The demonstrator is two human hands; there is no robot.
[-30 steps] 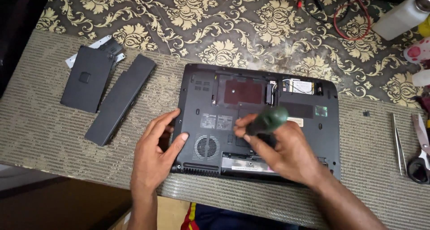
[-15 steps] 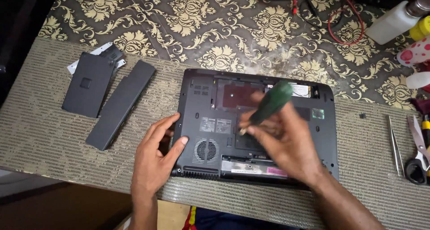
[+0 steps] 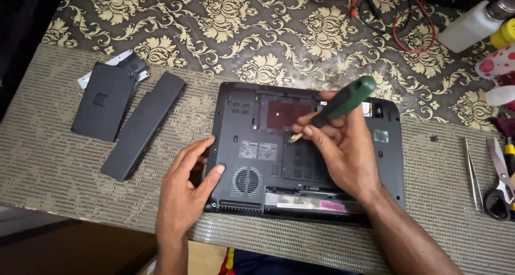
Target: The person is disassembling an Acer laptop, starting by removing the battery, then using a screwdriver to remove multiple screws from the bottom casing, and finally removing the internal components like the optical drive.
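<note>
Head view only. Right hand (image 3: 343, 146) is closing around a green-handled screwdriver (image 3: 343, 102), fingers wrapped on the handle and shaft, tip pointing down at the black plastic laptop base (image 3: 257, 146), which is lying upside down on the woven grey-beige mat (image 3: 53, 162). Tip is sitting near the edge of the rectangular access cover (image 3: 303, 160), just below the dark red panel (image 3: 281, 114); the screw itself is too small to make out.

Left hand (image 3: 185, 186) is lying open, fingers spread, holding nothing, thumb and fingertips pressing against the laptop's left edge beside the round fan vent (image 3: 247, 179).

Doing this step well, as I judge it: keep the left hand bracing so the base is not sliding on the mat; keep the driver upright over the screw rather than leaning as it is now, since a tilted tip is likely camming out and chewing the head; push down first, turn second.

Off to the left, well apart: a long black battery bar (image 3: 142, 126) and a flat black rectangular cover plate (image 3: 104, 101), lying side by side. Far right: steel tweezers (image 3: 472, 170) and black-handled scissors (image 3: 499, 184) on the mat, a white plastic bottle (image 3: 472, 25) on the patterned cloth.
</note>
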